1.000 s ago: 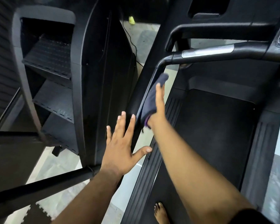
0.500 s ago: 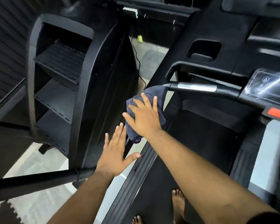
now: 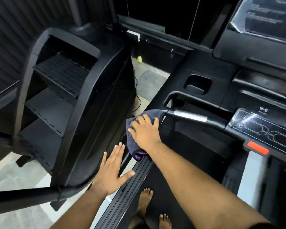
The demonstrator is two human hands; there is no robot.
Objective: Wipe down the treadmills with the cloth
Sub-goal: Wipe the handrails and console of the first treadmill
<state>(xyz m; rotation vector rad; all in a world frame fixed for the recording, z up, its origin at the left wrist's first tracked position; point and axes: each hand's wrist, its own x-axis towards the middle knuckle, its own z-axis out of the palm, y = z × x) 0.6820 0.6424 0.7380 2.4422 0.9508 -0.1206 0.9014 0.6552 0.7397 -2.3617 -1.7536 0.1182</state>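
A dark grey cloth with a purple patch is draped over the bend of the black treadmill handrail. My right hand lies over the cloth with fingers spread and bent around it, holding it against the rail; the thumb is hidden. My left hand hovers flat with straight fingers, just left of the ribbed side rail, holding nothing. To the right are the treadmill's control panel and a red stop key. The belt runs under my right arm.
A black stair-climber machine stands close on the left, its bar crossing below my left arm. My bare feet stand on the belt. A screen sits top right. A small yellow-green object lies on the floor.
My right hand slid the cloth up the slanted post to the handrail bend and now lies over it. My left hand stayed open beside the rail. The view tilted up toward the console.
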